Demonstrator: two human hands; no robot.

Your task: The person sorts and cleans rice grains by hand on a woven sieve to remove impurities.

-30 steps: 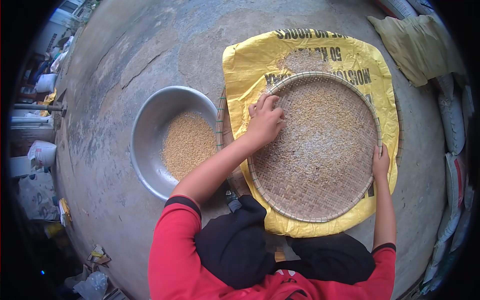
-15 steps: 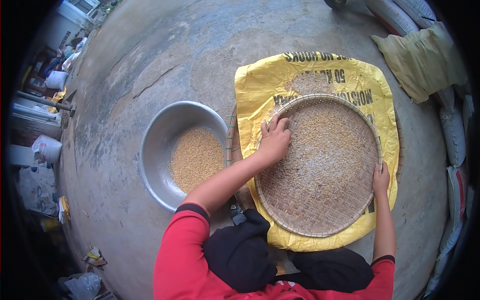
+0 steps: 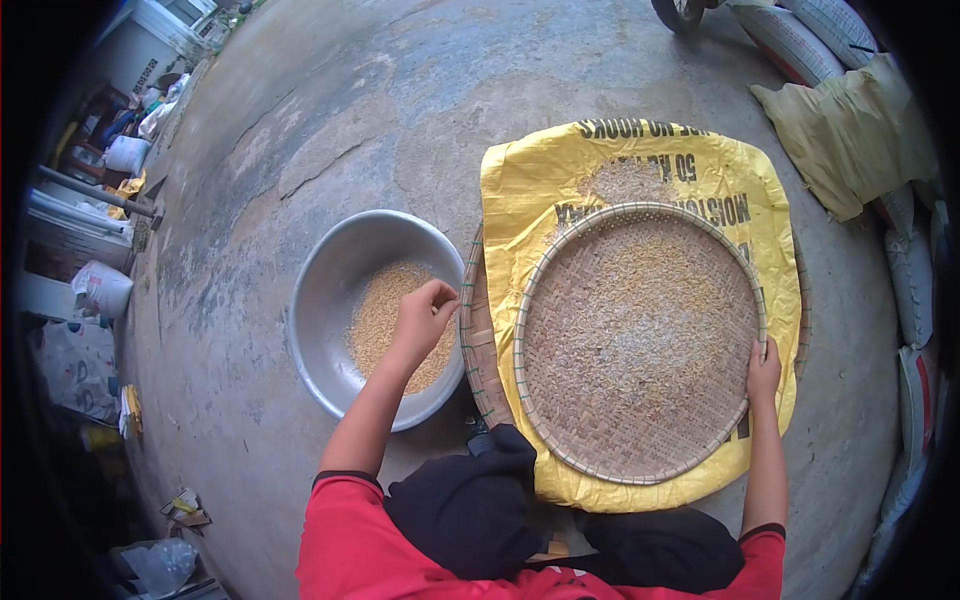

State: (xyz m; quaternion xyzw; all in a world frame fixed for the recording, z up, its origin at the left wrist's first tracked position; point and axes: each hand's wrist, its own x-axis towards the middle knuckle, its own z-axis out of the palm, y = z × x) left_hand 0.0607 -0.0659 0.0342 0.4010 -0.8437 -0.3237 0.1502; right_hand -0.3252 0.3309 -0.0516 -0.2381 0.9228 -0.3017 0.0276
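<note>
My left hand [image 3: 424, 318] is over the right part of a silver metal basin [image 3: 320, 290]. Its fingers are pinched together, and whatever they hold is too small to make out. Golden unhusked grain [image 3: 382, 318] lies in the basin below it. My right hand [image 3: 764, 372] grips the right rim of a round woven bamboo winnowing tray [image 3: 650, 445], thumb on the rim. Spread across the tray is grain [image 3: 650, 300] mixed with whitish bits. Beneath the tray lies a yellow woven sack [image 3: 510, 200] with dark printing.
Under the sack, a larger woven tray [image 3: 485, 365] shows at its edge. Chaff [image 3: 630, 182] lies on the sack beyond the tray. Filled sacks [image 3: 905, 270] line the right side, with a wheel [image 3: 680, 12] at the back. White buckets [image 3: 103, 288] and clutter stand left on the concrete floor [image 3: 230, 400].
My left hand has left the inside of the winnowing tray and moved left over the basin, its fingers now pinched. My right hand stays on the tray's rim.
</note>
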